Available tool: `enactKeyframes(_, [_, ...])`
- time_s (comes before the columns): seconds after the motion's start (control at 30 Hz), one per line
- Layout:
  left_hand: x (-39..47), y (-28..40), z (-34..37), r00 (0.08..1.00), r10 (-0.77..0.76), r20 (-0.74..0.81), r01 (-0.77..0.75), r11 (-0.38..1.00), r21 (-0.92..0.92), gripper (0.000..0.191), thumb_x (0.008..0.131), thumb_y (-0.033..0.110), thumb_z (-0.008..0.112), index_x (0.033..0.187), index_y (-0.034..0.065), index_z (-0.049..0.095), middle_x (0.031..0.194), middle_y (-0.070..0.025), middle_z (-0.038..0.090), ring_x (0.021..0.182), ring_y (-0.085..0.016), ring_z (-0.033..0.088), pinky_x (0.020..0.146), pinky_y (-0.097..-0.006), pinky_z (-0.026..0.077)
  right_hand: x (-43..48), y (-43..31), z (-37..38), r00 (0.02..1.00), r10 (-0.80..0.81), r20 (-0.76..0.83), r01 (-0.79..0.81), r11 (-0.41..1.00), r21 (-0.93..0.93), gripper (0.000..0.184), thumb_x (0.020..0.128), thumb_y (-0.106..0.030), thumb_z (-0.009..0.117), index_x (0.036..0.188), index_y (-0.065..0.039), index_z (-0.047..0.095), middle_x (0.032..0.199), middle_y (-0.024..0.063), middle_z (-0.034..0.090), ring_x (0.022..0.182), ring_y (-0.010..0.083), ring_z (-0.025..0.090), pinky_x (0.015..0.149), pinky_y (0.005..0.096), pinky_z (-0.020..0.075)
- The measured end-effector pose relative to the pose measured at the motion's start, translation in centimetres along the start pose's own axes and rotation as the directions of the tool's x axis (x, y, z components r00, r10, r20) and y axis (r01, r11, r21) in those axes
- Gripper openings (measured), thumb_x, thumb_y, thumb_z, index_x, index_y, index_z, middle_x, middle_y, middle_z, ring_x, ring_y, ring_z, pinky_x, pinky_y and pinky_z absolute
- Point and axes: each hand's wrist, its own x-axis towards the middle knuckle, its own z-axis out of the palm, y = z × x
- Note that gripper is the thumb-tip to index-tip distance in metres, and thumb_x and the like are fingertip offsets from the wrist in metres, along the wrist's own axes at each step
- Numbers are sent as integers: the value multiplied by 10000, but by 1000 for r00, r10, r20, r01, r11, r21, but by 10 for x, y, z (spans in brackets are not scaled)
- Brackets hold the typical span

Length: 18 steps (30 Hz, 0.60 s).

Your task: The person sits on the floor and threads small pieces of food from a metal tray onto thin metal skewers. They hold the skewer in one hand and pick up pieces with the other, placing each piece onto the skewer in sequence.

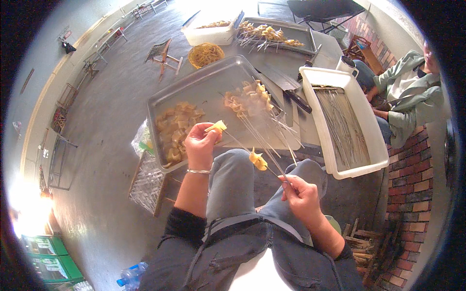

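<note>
My left hand (199, 143) pinches a yellowish strip of food (218, 126) at the tip of a thin skewer (238, 142). My right hand (301, 196) grips that skewer's lower end; folded pieces (257, 160) are threaded partway along it. Whether it holds more than one skewer, I cannot tell. Beyond my knees lies a metal tray (207, 82). Loose food pieces (178, 123) are heaped at its left, and loaded skewers (251, 100) lie at its right, their bare ends pointing toward me. To the right, a white plastic tub (375, 163) contains many bare skewers (342, 127).
A broad-bladed knife (280, 78) lies between tray and tub, beside a white mug (346, 65). Behind are a yellow basket (206, 55), a white bin (207, 35) and another tray (311, 40) of loaded skewers. A person (404, 94) sits at right. A woven stool (147, 182) stands at left.
</note>
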Motion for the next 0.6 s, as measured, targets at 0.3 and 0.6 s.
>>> enactKeyframes(0.3, [-16, -4, 17, 968, 148, 201, -193, 955, 226, 131, 763, -50, 620, 886, -10, 597, 836, -42, 626, 717, -92, 589, 639, -205, 493, 4, 2, 5, 999, -19, -40, 23, 996, 82, 173, 860, -31, 569, 1017, -15, 637, 615, 50, 599, 550, 70, 568, 500, 224, 453])
enactKeyframes(0.6, [-5, 16, 6, 955, -205, 215, 213, 977, -14, 122, 819, 66, 625, 913, -11, 610, 876, -78, 634, 783, -146, 629, 702, -255, 542, 6, 18, -42, 968, 154, 197, -206, 938, 279, 164, 877, -25, 554, 1020, -16, 635, 677, -10, 567, 578, 67, 531, 517, 212, 423])
